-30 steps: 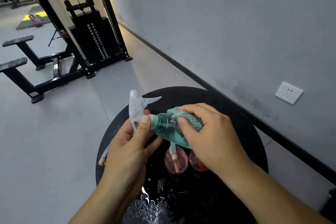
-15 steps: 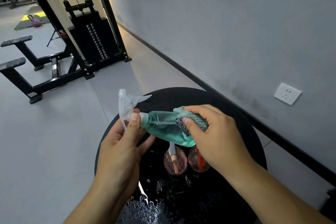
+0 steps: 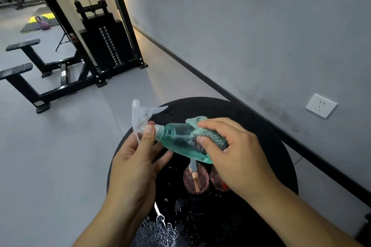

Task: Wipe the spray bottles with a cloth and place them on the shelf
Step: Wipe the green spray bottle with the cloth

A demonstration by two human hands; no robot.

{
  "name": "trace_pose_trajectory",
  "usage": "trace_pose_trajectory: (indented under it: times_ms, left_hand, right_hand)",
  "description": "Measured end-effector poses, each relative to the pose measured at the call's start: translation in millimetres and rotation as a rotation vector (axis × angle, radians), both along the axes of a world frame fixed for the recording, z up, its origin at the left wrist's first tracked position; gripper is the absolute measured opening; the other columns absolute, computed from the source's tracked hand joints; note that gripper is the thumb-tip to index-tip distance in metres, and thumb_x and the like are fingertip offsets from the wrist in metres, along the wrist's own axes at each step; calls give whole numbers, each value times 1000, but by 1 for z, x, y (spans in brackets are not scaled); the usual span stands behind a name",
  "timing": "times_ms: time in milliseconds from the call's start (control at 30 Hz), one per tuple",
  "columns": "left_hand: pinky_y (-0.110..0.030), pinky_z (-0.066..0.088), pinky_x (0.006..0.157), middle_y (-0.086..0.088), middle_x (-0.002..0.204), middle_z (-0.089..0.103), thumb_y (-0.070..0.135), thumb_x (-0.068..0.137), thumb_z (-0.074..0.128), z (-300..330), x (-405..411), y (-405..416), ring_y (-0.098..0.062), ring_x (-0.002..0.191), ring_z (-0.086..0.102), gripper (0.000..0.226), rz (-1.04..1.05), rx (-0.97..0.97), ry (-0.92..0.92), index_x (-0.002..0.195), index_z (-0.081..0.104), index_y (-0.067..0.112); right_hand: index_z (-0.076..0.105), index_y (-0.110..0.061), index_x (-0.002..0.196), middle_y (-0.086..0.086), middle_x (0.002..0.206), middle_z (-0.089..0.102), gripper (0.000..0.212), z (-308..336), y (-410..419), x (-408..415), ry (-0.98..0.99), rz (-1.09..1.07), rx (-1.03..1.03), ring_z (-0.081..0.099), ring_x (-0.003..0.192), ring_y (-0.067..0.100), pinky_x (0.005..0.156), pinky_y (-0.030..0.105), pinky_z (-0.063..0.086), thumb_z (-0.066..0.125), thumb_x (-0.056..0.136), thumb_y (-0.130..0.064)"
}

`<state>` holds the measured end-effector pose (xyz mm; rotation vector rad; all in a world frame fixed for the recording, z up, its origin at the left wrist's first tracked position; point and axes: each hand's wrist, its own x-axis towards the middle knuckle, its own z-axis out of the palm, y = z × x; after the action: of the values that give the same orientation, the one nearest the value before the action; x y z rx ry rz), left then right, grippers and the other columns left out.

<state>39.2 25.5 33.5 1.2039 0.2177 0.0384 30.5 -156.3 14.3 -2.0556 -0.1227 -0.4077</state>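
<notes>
A green spray bottle [image 3: 176, 138] with a clear trigger head lies tilted in the air above the round black table [image 3: 261, 126]. My left hand [image 3: 136, 158] pinches its neck just below the trigger. My right hand [image 3: 234, 154] grips a green cloth [image 3: 208, 132] wrapped around the bottle's lower body. Two pink spray bottles [image 3: 195, 180] stand on the table beneath, partly hidden by my right hand.
Water drops and a puddle [image 3: 160, 228] cover the table's near side. A grey wall with a white socket [image 3: 321, 105] runs along the right. A black cable weight machine [image 3: 100, 36] and benches [image 3: 22, 70] stand on the grey floor to the left.
The bottle has been drawn leftward through the cloth, so my right hand with the cloth now sits nearer the bottle's base and more green body shows near the neck.
</notes>
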Motion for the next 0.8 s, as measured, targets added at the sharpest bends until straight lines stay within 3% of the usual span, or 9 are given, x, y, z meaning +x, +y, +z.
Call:
trace_pose_trajectory:
  times_ms: [200, 433, 600, 800]
  left_hand:
    - [-39, 66, 84, -5, 106, 81, 26, 103, 61, -1, 3, 6, -20, 102, 79, 21, 14, -22, 4, 93, 78, 19]
    - [-32, 66, 77, -5, 106, 81, 26, 104, 59, -4, 0, 2, -20, 101, 79, 19, -28, 16, -3, 101, 73, 13]
    - [-40, 65, 87, -8, 111, 80, 27, 104, 60, -2, 2, 6, -22, 105, 78, 19, -8, -3, -5, 102, 74, 14]
    - [-39, 67, 79, -4, 99, 80, 22, 104, 60, 0, 4, 7, -21, 95, 80, 17, -32, -3, 26, 107, 73, 11]
  right_hand:
    - [75, -27, 117, -23, 108, 67, 23, 0, -9, 5, 15, -66, 15, 60, 103, -12, 79, -1, 44, 73, 95, -20]
    - [74, -26, 117, -21, 111, 67, 24, 0, -2, 1, 13, 12, 23, 61, 106, -9, 77, 0, 47, 73, 95, -19]
    - [75, -30, 114, -23, 103, 69, 21, -2, -13, 6, 34, -112, 81, 64, 98, -11, 75, 3, 49, 74, 94, -24]
    - [77, -32, 112, -21, 101, 73, 21, -4, -17, 6, 67, -148, 196, 68, 94, -7, 73, 7, 52, 77, 92, -27]
